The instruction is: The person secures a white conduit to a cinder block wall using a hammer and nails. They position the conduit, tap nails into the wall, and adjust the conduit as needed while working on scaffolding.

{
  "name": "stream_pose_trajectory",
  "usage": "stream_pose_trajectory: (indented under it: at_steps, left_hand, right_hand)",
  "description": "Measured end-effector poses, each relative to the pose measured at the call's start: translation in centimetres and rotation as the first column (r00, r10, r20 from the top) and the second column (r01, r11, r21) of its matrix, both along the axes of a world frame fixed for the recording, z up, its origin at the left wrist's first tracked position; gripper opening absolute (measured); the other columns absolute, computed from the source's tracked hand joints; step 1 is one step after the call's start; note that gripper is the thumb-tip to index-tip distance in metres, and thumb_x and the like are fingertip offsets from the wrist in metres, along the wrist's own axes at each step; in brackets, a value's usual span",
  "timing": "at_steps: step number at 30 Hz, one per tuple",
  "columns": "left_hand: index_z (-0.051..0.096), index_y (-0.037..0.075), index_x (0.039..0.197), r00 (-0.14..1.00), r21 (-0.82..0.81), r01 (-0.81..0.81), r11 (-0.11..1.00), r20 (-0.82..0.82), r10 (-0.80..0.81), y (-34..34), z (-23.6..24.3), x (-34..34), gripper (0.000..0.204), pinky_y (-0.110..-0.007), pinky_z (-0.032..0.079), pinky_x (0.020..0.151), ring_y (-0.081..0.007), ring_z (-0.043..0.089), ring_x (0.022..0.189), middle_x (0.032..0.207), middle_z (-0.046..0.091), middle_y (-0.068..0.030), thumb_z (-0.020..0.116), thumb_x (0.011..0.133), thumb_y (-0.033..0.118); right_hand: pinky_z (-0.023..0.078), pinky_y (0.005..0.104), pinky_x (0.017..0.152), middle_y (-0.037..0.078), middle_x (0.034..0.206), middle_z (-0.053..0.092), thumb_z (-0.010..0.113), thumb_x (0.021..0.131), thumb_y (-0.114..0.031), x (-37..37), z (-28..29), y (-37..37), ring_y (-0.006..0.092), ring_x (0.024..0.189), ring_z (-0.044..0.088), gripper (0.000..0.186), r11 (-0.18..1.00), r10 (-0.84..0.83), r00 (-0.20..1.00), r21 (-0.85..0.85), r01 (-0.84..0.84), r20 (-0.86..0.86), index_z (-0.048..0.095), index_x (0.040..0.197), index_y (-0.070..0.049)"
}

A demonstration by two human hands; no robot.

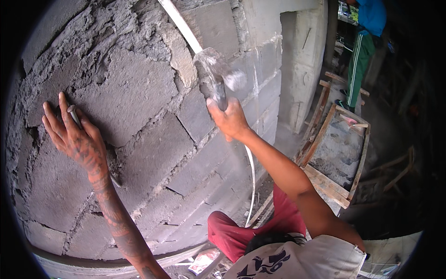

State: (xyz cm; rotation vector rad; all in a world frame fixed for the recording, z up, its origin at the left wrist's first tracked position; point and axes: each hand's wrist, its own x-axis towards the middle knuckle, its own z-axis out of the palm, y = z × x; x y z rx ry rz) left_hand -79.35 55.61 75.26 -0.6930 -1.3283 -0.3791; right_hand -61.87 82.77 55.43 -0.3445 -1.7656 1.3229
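My left hand (76, 139) lies against a grey concrete block wall (139, 93) at the left. A steel chisel (72, 113) is gripped in it, its struck end showing between the fingers and its other end emerging below the palm near the wrist. My right hand (230, 118) is closed round the handle of a hammer (214, 65), raised to the right of the left hand. The hammer's head is smeared by motion, and the hammer is apart from the chisel. Behind the hammer, a white pipe (181, 23) runs down the wall from the top.
A white cable (252, 186) hangs below my right hand. At the right stands a wooden-framed mixing trough (353, 181) with grey mortar. Beyond it, a person in green trousers (360, 65) stands. A concrete column (304, 69) borders the wall. Loose timber (395, 172) lies at far right.
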Motion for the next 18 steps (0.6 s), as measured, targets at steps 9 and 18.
stream_pose_trajectory:
  at_steps: [9,18]
  left_hand:
    - [0.048,0.029,0.155,0.999,0.023,0.03,0.999,0.033,-0.03,0.2,-0.1,0.3,0.052,-0.049,0.021,0.124,-0.0331,0.027,0.153,0.166,0.033,-0.0086,0.057,0.104,0.022]
    - [0.047,0.03,0.155,0.999,0.006,0.027,1.0,0.045,-0.027,-0.1,-0.3,0.0,0.053,-0.049,0.021,0.124,-0.0325,0.027,0.153,0.166,0.032,-0.0082,0.058,0.104,0.023]
  right_hand:
    - [0.049,0.0371,0.055,0.006,0.064,0.059,0.062,0.093,-0.031,4.4,-2.2,0.0,0.0183,0.057,0.061,0.032,0.993,-0.088,0.955,0.106,0.06,0.282,0.059,0.08,-0.002]
    - [0.048,0.0397,0.063,0.007,0.066,0.057,0.063,0.092,-0.037,3.2,1.9,3.4,0.02,0.065,0.055,0.036,0.986,-0.156,0.837,0.129,0.103,0.524,0.066,0.086,-0.001]
